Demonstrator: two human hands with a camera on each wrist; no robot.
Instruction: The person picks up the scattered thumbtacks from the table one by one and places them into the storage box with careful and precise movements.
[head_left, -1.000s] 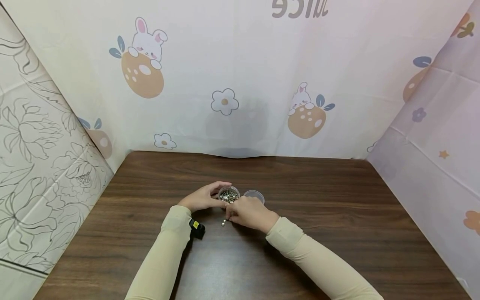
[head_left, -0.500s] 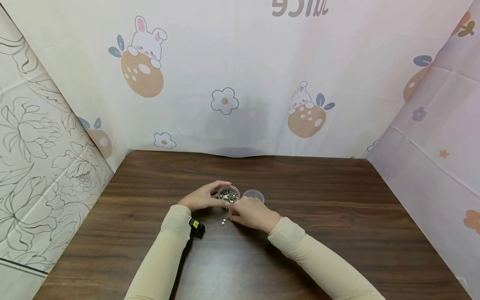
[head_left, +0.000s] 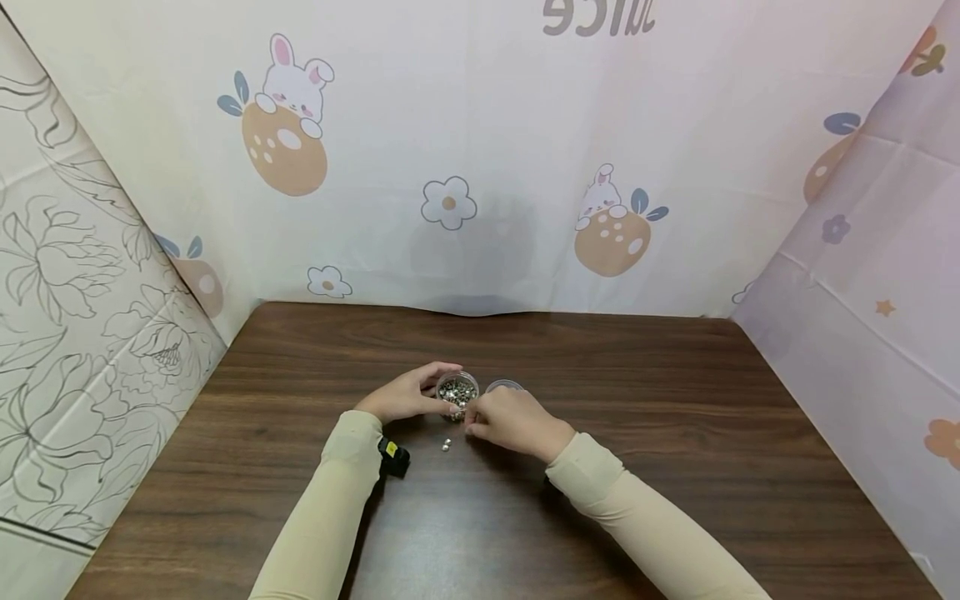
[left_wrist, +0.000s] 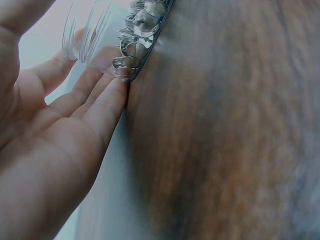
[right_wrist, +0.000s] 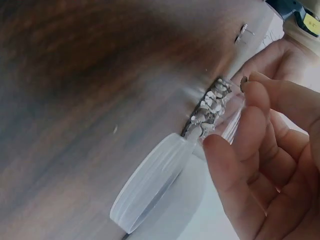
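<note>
A clear round jar filled with small shiny metal thumbtacks stands on the table. My left hand grips the jar from its left side, thumb at the front and fingers round the back; in the left wrist view the fingers lie against its wall. My right hand is just to the jar's front right, pinching one small metal thumbtack between thumb and index finger, close over the jar in the right wrist view. A couple of loose thumbtacks lie on the table in front of the jar.
The jar's translucent lid lies on the table right of the jar, partly hidden behind my right hand in the head view. A black wrist device with a yellow mark sits below my left wrist. A printed curtain hangs behind the wooden table.
My right hand has shifted slightly right, away from the loose thumbtacks, and covers more of the lid. My left hand and the jar stay where they were.
</note>
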